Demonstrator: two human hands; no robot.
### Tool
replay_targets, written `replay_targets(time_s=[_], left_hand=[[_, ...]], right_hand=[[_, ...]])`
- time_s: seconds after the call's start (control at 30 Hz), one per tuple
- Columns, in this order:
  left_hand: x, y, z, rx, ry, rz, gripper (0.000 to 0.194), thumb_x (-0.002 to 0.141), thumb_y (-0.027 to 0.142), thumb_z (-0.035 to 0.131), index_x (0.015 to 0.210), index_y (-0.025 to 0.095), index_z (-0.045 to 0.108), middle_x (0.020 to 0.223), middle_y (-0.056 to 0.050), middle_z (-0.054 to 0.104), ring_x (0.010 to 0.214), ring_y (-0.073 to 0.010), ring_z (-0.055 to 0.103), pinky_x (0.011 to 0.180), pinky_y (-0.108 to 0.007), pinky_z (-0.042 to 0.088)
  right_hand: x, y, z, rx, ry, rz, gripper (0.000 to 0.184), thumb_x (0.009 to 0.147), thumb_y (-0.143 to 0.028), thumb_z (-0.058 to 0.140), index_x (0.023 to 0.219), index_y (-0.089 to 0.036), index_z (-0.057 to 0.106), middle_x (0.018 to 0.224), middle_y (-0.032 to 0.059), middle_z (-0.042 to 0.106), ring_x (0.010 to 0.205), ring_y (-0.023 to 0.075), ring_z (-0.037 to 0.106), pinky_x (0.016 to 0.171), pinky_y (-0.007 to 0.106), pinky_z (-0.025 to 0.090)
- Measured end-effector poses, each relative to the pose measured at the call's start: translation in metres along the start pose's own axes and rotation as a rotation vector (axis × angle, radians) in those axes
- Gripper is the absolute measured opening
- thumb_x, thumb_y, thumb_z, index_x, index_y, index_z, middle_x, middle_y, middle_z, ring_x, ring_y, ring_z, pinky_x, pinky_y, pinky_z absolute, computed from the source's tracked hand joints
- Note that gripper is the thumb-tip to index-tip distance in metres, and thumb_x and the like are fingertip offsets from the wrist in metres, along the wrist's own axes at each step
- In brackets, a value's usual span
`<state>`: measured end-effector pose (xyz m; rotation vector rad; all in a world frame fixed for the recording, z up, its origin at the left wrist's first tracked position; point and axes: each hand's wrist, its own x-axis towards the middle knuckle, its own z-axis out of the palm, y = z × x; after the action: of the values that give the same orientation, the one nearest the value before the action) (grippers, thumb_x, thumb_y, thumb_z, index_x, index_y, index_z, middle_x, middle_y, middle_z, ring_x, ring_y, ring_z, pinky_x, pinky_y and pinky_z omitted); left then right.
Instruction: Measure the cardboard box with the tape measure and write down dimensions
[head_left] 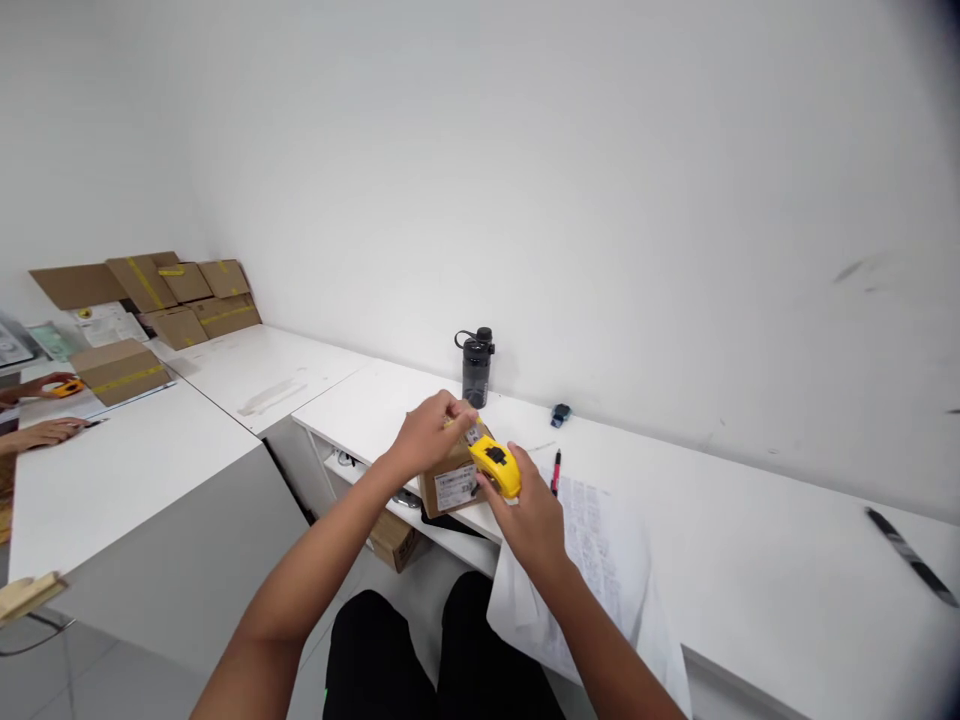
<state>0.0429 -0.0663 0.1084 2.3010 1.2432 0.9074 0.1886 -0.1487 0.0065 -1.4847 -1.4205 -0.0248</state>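
My right hand [531, 515] is wrapped round a yellow tape measure [496, 462] with a black patch on its side. Pinched in the fingers of my left hand [431, 432] is the end of its metal blade, of which only a short length shows. Behind and below both hands, a small cardboard box [442, 508] with a white printed label sits at the desk's front edge; my hands partly cover it. Right of my right hand lie a red and black pen [556, 472] and printed sheets of paper [607, 550], which hang over the desk edge.
A black bottle [475, 370] stands near the wall, with a small dark object [560, 415] to its right. A dark pen-like object [911, 555] lies far right. At the left, a co-worker's hands [46, 433] are beside a box [124, 372]; more boxes [217, 312] are stacked behind.
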Motion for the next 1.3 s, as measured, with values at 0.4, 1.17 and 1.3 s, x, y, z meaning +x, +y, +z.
replay_targets(time_s=[0.4,1.17,1.3], left_hand=[[-0.089,0.014,0.135,-0.984,-0.041,-0.237,0.057,0.081,0.068,0.050,0.106,0.018,0.059,0.099,-0.008,0.065,0.093,-0.0222,0.060,0.083,-0.034,0.048],[-0.038,-0.038,0.208,0.202,-0.031,0.273,0.044,0.094,0.025,0.041,0.138,0.022,0.045,0.136,-0.013,0.045,0.125,-0.0268,0.044,0.101,-0.045,0.038],[-0.038,-0.031,0.205,0.271,-0.055,0.448,0.038,0.090,0.019,0.042,0.125,0.025,0.056,0.140,-0.011,0.045,0.132,-0.0279,0.037,0.106,-0.046,0.034]], right_hand=[[-0.025,0.060,-0.098,0.226,-0.649,-0.032,0.080,0.077,-0.049,0.068,0.145,-0.025,0.033,0.116,0.0080,0.065,0.090,0.0222,0.066,0.075,0.034,0.054],[0.070,0.230,-0.078,-0.346,-0.326,0.023,0.037,0.100,-0.033,0.023,0.128,-0.018,0.042,0.106,0.0101,0.068,0.077,0.0165,0.066,0.067,0.027,0.046],[0.037,0.238,-0.084,0.089,0.031,0.322,0.043,0.086,-0.059,0.049,0.100,-0.018,0.056,0.071,0.0000,0.062,0.060,0.0145,0.055,0.058,0.026,0.042]])
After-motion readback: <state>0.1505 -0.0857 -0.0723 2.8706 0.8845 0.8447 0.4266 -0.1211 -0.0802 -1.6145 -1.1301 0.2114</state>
